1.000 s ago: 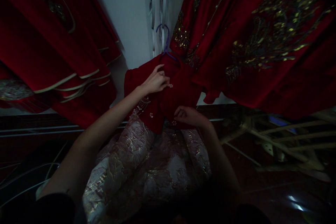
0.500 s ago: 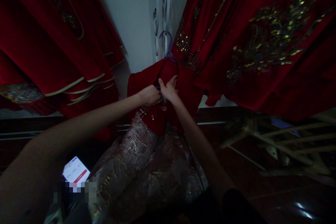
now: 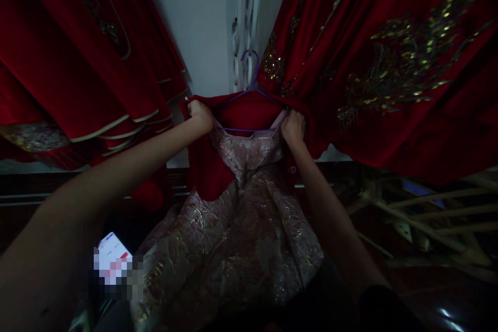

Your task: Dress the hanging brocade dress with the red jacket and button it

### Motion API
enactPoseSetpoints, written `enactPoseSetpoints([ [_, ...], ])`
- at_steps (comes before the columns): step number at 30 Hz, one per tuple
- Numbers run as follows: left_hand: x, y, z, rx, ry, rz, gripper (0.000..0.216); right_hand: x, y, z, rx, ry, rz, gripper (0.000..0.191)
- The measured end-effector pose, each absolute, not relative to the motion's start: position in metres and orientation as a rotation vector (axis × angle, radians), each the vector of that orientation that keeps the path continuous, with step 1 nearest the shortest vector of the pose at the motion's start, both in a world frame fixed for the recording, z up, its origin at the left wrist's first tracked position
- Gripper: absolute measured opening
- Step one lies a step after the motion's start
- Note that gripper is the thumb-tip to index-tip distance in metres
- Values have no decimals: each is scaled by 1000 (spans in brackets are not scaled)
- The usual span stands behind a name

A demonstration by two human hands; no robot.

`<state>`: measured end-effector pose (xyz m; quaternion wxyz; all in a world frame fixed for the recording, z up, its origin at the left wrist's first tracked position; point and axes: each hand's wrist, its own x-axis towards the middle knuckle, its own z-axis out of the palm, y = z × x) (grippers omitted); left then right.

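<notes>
Head view, jacket fronts: red jacket (image 3: 212, 171) drawn wide over pale brocade dress (image 3: 246, 154). Best done, I'd judge, with even, light tension on both sides, sparing the dress strap (image 3: 278, 120).
Purple hanger (image 3: 257, 67): at the neckline; a lopsided tug could tilt it.
Left hand (image 3: 200, 113): curled closed on one jacket front, near the shoulder.
Right hand (image 3: 293, 127): closed on the opposite front, just beside the strap; can't tell if strap is pinched too.
Jacket's place: in both hands' grip, its opening between them, dress bodice inside.
</notes>
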<state>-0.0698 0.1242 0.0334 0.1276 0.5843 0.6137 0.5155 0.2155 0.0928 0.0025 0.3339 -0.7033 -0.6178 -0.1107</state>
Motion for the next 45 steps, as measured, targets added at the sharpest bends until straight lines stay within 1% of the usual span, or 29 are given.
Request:
enactPoseSetpoints([
  [3,-72,118,44,1892,2161,990,36,231,100,5,-1873,-1705,-351,41],
  [7,-75,107,47,2027,2124,906,23,242,97,15,-1870,-1772,-454,41],
  [9,-83,103,48,2160,2124,805,16,243,92,23,-1895,-1836,-457,39],
  [10,-88,102,50,2230,2147,714,18,244,90,29,-1937,-1878,-423,37],
  [12,-99,98,57,2339,2199,443,30,247,90,45,-2086,-1974,-260,33],
  [14,-109,93,68,2388,2187,96,43,252,92,65,-2241,-2059,52,28],
  [15,-113,90,74,2395,2143,-56,47,256,94,75,-2260,-2101,253,21],
  [17,-120,83,87,2396,1969,-234,49,268,93,90,-2139,-2138,660,11],
  [18,-123,80,91,2383,1852,-263,49,275,91,94,-2015,-2135,833,10],
  [20,-131,75,96,2316,1618,-235,50,290,85,94,-1732,-2085,1049,13],
  [22,-140,74,92,2192,1474,-155,56,303,78,84,-1481,-1976,1115,18],
  [26,-158,84,66,1913,1343,41,84,311,76,53,-1202,-1704,1138,29],
  [29,-163,93,44,1790,1269,-1,101,303,80,37,-1153,-1681,1097,35],
  [31,-161,96,33,1746,1255,-34,107,296,84,30,-1153,-1695,972,37],
  [32,-160,97,29,1733,1263,4,107,294,85,28,-1145,-1692,893,37],
  [35,-154,101,21,1733,1425,214,98,290,91,22,-1106,-1692,664,33],
  [39,-147,109,18,1897,1924,514,80,288,94,15,-1129,-1732,423,30],
  [40,-145,109,18,2024,1946,617,75,287,94,13,-1132,-1744,374,30],
  [42,-140,106,20,2325,1843,755,63,284,92,9,-1127,-1759,305,30],
  [45,-134,96,21,2557,1786,764,49,279,91,3,-1147,-1733,232,31],
])
